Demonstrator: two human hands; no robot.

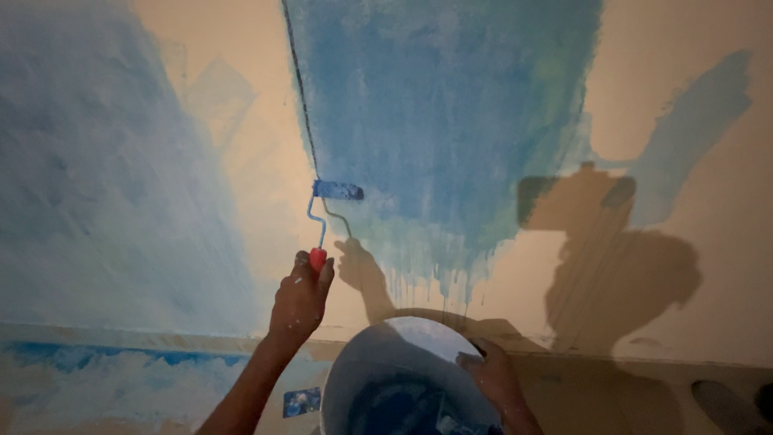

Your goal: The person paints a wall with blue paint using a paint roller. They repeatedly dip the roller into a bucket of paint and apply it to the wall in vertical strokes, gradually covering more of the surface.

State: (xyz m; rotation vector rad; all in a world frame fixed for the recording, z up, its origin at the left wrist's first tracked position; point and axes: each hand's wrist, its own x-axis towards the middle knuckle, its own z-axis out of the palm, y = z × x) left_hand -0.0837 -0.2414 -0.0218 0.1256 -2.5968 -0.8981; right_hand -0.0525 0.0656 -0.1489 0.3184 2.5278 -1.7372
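Left hand [299,302] grip closed on roller [337,190], pad on wall [684,242] above it; right hand [489,372] grip holds bucket [362,370] rim; rolling blue coat, likely needs reloading.

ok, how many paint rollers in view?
1. A small blue paint roller pressed to the wall at the left edge of the blue patch, red handle in the left hand. The right hand holds the white bucket's rim; more could be hidden inside.

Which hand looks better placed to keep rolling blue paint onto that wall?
Probably the left hand: it grips the roller, which rests against the wall. The right hand is busy holding the bucket.
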